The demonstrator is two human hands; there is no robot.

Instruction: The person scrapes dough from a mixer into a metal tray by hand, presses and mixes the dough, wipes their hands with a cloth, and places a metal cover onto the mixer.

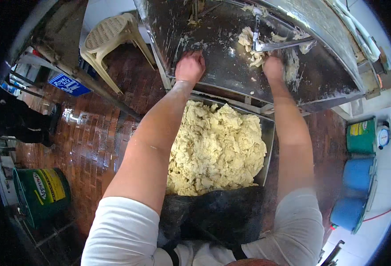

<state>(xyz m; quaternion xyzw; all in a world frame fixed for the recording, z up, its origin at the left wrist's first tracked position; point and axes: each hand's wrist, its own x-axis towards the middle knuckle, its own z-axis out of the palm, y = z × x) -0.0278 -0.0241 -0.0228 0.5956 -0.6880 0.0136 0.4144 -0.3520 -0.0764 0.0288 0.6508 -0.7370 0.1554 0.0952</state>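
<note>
My left hand [190, 67] rests at the front left part of a dark metal basin [224, 71], its fingers curled in and their tips hidden. Over the right part of the basin is my right hand [274, 68], smeared by motion, with its fingers out of sight. Sticky pale dough scraps [248, 42] lie just left of it, by a metal mixer arm [284, 44]. Below, between my forearms, a metal tub [270, 153] holds a large lumpy mass of dough [217, 148].
A beige plastic stool [109, 37] stands at the upper left. Green bucket [42, 193] sits lower left, near a person's dark-clothed legs [29, 117]. Blue buckets [357, 174] and another green bucket [360, 134] line the right. The brick floor [87, 146] looks wet.
</note>
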